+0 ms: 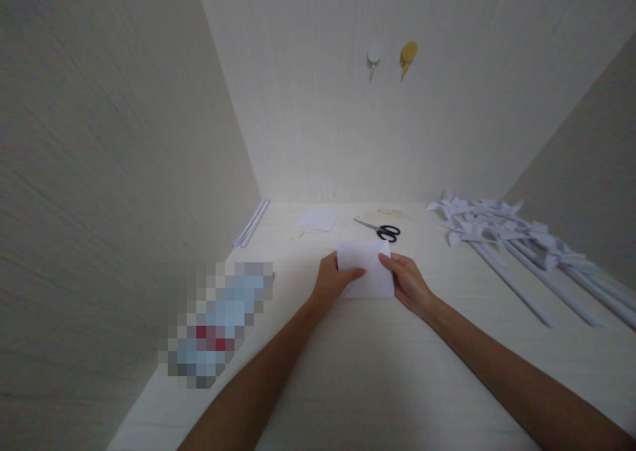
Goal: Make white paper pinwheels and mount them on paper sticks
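Between my two hands is a square sheet of white paper (pixel 370 282), held just above the table. My left hand (pixel 334 280) grips its left edge, the thumb lying across the front and the other fingers behind. At the upper right corner my right hand (pixel 408 280) pinches the sheet between thumb and fingers. Beyond the paper lies a pair of scissors (pixel 379 229) with black handles, blades pointing left. Another white paper square (pixel 318 218) rests flat farther back, with a small pale piece (pixel 299 236) by its near corner.
Several white paper pinwheels (pixel 497 222) on paper sticks are piled at the right. Thin white rolled sticks (pixel 251 223) lie by the left wall. A blurred-out bluish object (pixel 223 318) is at the left. White (pixel 374 52) and yellow (pixel 409 52) hooks hang on the back wall.
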`<state>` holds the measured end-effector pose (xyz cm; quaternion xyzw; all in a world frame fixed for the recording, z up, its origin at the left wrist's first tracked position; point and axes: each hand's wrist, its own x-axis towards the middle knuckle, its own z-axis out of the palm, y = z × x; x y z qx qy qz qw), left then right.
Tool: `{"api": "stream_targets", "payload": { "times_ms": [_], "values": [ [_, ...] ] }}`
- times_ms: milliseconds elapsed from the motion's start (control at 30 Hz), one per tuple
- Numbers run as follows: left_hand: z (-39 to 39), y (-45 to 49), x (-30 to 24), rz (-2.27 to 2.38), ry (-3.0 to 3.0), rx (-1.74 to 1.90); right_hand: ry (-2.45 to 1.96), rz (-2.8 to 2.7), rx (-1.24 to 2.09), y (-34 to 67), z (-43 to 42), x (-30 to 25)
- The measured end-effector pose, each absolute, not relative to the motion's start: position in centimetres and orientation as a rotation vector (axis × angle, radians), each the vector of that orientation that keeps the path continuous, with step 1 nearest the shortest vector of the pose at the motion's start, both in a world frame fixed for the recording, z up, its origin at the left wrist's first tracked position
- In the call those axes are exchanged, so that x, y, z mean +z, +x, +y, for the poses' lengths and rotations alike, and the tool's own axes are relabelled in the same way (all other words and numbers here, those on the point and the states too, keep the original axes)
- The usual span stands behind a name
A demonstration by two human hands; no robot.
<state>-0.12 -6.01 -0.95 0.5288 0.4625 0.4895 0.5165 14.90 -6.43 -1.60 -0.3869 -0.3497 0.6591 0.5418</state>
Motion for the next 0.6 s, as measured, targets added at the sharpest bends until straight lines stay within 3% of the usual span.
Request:
{"api": "stream_targets", "payload": {
  "times_ms": [600],
  "values": [
    [-6.44,-0.16,-0.49,1.135,1.271,1.158,-0.921,-0.802,1.557,14.75,-6.82,-1.41]
  ]
}}
